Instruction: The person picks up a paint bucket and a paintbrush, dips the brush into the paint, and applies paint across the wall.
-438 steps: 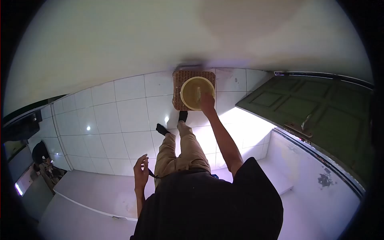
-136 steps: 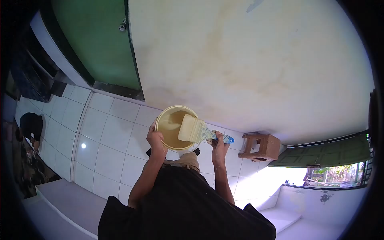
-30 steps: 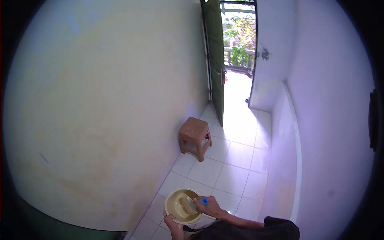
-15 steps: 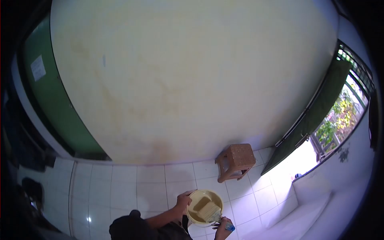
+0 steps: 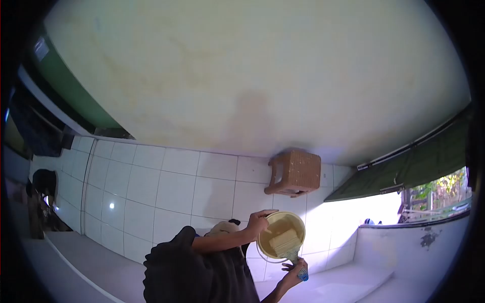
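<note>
My left hand (image 5: 258, 223) grips the rim of a round cream bucket (image 5: 303, 228), fingers hooked over its left edge. Inside is cream-coloured paint (image 5: 278, 225). A wide paintbrush (image 5: 286, 243) with pale, paint-coated bristles reaches into the bucket from the lower right. Its blue-tipped handle is in my right hand (image 5: 297, 270), closed around it beside the rim. Whether the bristles dip into the paint or rest on the inner wall, I cannot tell.
A brown plastic stool (image 5: 298, 171) stands on white floor tiles (image 5: 177, 182) against a stained cream wall (image 5: 303, 76). To the right a dark green door (image 5: 409, 156) stands ajar onto daylight. Another green door (image 5: 76, 86) is at the left.
The view has tilted down and turned, showing more floor and more of my body. Bucket and hands now appear higher and further right. Both hands keep their holds.
</note>
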Available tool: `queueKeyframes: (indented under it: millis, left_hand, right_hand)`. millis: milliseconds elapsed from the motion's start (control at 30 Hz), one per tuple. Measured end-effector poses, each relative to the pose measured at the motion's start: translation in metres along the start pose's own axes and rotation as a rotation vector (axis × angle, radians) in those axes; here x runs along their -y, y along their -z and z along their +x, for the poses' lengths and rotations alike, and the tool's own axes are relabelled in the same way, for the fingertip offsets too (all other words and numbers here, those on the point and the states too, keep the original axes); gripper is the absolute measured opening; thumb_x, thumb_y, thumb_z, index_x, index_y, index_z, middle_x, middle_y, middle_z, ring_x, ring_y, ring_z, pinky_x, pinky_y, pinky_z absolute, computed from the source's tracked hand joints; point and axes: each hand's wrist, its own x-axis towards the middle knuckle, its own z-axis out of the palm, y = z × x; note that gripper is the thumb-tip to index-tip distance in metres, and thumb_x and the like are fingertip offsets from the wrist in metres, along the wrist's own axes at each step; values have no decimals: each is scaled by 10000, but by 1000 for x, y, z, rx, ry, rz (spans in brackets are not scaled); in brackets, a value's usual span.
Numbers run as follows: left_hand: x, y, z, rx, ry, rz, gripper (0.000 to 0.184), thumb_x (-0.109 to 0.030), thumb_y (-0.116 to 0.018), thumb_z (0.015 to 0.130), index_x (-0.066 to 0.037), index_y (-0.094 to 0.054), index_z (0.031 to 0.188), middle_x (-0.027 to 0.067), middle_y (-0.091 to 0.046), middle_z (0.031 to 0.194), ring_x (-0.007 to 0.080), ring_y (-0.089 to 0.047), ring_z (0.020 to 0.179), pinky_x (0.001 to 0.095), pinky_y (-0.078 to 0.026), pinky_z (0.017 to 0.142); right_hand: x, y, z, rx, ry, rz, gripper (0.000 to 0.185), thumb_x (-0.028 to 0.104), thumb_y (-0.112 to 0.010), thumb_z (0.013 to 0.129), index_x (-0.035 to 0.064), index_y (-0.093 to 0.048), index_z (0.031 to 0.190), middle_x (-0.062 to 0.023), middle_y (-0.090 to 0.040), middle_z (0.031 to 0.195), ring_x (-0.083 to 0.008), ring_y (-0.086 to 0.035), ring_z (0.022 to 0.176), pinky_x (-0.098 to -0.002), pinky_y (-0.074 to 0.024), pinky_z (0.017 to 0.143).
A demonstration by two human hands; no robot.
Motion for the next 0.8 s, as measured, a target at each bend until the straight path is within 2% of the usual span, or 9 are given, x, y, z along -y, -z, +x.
queueKeyframes:
  millis: [33,100,167,267,333,400,500,667,800]
  left_hand:
    - [5,-10,5,14,19,16,544,147,-405,770,27,-671,1229,110,-696,1127,182,-671,1003,309,-568,844]
    - [18,-35,17,91,-270,52,552,152,-410,742,44,-666,1219,129,-695,1132,213,-680,1003,309,-582,807]
    - [26,-58,29,173,-96,-63,581,159,-419,705,70,-634,1238,164,-674,1192,250,-674,1054,307,-578,844]
    - [21,-105,53,232,17,-97,661,162,-402,653,89,-587,1284,197,-646,1240,268,-661,1106,306,-570,888]
    - [28,-90,65,156,-70,-67,707,161,-389,622,94,-564,1304,213,-636,1235,277,-654,1110,301,-563,906]
    - [32,-104,69,147,-41,-42,723,160,-380,608,93,-562,1305,211,-635,1226,277,-653,1103,309,-563,908]
    - [44,-151,90,109,-24,-13,742,149,-379,586,91,-550,1305,202,-620,1231,286,-647,1089,343,-558,921]
    - [88,-223,135,69,-69,-39,748,109,-395,574,78,-535,1308,208,-603,1250,325,-610,1174,389,-532,1004]
    - [111,-311,155,137,-68,-113,779,63,-395,596,51,-477,1371,206,-571,1302,353,-576,1227,437,-517,1046]
  right_hand:
    - [3,5,13,-4,7,3,348,317,-531,1010,-21,-589,1066,-163,-673,859,-200,-640,501,-252,-468,388]
    - [1,18,34,-22,40,58,316,271,-563,997,-38,-611,1041,-151,-669,861,-197,-629,519,-273,-485,430]
    - [12,34,56,-40,-53,84,308,251,-594,987,-53,-630,1021,-136,-664,826,-194,-625,520,-286,-492,449]
    - [19,43,100,-54,-68,78,284,230,-614,988,-51,-656,1002,-113,-660,764,-178,-624,515,-282,-491,448]
    - [28,34,96,-84,-84,126,265,212,-613,987,-49,-659,995,-111,-663,767,-174,-625,513,-279,-489,445]
    - [27,44,112,-70,-67,192,232,181,-618,982,-46,-662,975,-106,-669,764,-176,-640,514,-271,-488,438]
    - [19,70,175,-20,-41,146,238,188,-620,985,-45,-663,966,-103,-671,760,-183,-653,524,-270,-483,434]
    - [16,116,289,126,-103,202,246,180,-621,982,-59,-678,972,-136,-698,816,-232,-709,607,-299,-593,521]
    - [46,158,380,226,23,189,249,153,-619,981,-81,-704,975,-140,-714,812,-197,-709,650,-292,-594,568]
